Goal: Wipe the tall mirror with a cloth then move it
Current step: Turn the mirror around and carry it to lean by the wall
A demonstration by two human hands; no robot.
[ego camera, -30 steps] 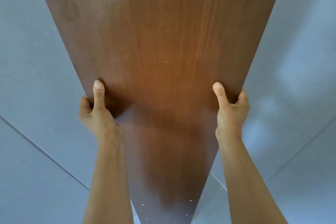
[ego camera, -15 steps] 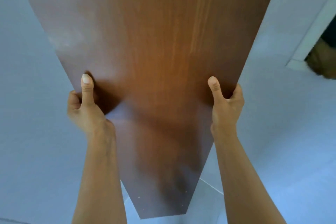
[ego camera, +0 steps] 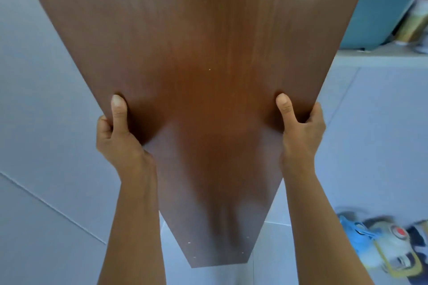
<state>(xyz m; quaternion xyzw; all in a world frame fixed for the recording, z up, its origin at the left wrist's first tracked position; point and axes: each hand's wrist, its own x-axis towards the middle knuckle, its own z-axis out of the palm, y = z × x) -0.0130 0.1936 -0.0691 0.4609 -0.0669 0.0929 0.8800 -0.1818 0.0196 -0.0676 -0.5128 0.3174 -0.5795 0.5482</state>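
The tall mirror (ego camera: 203,53) fills the middle of the view with its brown wooden back facing me; the glass side is hidden. It is upright and its bottom edge hangs above the pale tiled floor. My left hand (ego camera: 118,136) grips its left edge, thumb on the back panel and fingers wrapped behind. My right hand (ego camera: 298,132) grips the right edge the same way. No cloth is in sight.
A pale wall (ego camera: 34,76) runs along the left. On the right a white shelf (ego camera: 379,58) carries a teal bin (ego camera: 382,14). Blurred toys or bags (ego camera: 391,245) lie on the floor (ego camera: 361,146) at the lower right.
The view and the mirror have swung to the right: the shelf with the teal bin and the floor clutter have come into sight. Both hands keep the same grip on the mirror's edges.
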